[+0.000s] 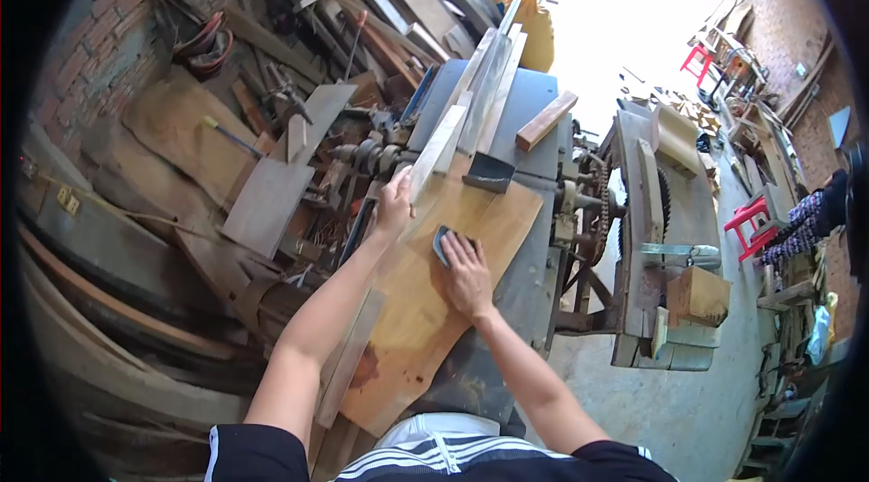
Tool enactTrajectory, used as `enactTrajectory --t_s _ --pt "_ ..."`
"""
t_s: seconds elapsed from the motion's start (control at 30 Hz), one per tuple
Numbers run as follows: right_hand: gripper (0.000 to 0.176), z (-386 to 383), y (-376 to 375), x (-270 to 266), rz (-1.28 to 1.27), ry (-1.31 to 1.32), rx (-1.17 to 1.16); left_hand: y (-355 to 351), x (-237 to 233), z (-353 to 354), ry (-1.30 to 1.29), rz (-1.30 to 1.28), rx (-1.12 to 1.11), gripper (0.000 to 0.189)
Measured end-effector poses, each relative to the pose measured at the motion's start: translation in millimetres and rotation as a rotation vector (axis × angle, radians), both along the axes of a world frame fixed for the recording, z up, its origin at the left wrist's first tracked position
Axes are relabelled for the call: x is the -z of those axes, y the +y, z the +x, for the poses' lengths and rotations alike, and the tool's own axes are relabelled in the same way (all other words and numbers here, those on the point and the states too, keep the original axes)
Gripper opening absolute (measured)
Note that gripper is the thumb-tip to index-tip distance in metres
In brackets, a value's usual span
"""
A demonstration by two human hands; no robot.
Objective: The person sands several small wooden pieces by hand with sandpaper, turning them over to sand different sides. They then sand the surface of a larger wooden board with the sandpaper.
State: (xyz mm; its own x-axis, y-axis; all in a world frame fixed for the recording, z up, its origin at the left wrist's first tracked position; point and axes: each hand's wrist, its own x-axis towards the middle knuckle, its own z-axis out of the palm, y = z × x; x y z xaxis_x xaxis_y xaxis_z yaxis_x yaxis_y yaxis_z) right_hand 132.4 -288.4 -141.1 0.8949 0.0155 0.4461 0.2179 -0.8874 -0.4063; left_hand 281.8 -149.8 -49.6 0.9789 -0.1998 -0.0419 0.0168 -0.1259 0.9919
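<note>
A wide wooden board (412, 319) with a wavy edge and a dark stain near its lower end lies on the grey metal machine table. My right hand (469, 281) presses down on it, fingers over a dark grey piece of sandpaper (440, 247) that shows at the fingertips. Farther left, my left hand (396, 203) is closed round the near end of a pale wooden strip (438, 149) standing along the board's left side. Just beyond the right hand, a dark angled piece (489, 172) rests at the board's far end.
A short wooden block (547, 120) lies on the machine table (529, 93). To the right stands a saw bench with a toothed blade (665, 201) and a wood block (704, 295). Planks lean against the left wall; red stools (749, 227) stand at right.
</note>
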Motion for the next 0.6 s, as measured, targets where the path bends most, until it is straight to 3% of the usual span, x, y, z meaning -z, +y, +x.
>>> enactTrajectory --t_s 0.07,0.13,0.17,0.23,0.27,0.33,0.4,0.57,0.6 --pt "0.053 0 0 -1 -0.055 0.030 0.006 -34 18 48 0.003 0.068 0.008 0.046" --pt "0.057 1 0 3 -0.045 0.033 0.009 -66 73 110 -0.514 0.143 -0.134 0.047" --pt "0.061 2 0 4 -0.030 0.038 0.002 -77 91 133 -0.508 0.140 -0.119 0.047" --pt "0.061 0 0 -3 -0.018 0.059 0.010 -95 117 161 -0.454 0.435 -0.266 0.044" --pt "0.061 -1 0 -6 -0.007 0.073 0.000 -92 50 127 -0.100 0.490 0.003 0.041" --pt "0.060 -1 -2 -8 -0.011 0.101 0.013 -90 86 129 -0.277 0.619 -0.054 0.039" --pt "0.060 -1 -1 -11 0.025 0.092 -0.006 -71 67 102 -0.271 0.689 -0.002 0.037" --pt "0.059 2 -2 -6 0.012 0.043 -0.001 36 61 19 -0.290 0.318 0.167 0.034" --pt "0.058 3 -3 -5 0.018 0.034 -0.014 59 51 -7 -0.258 0.339 0.134 0.034"
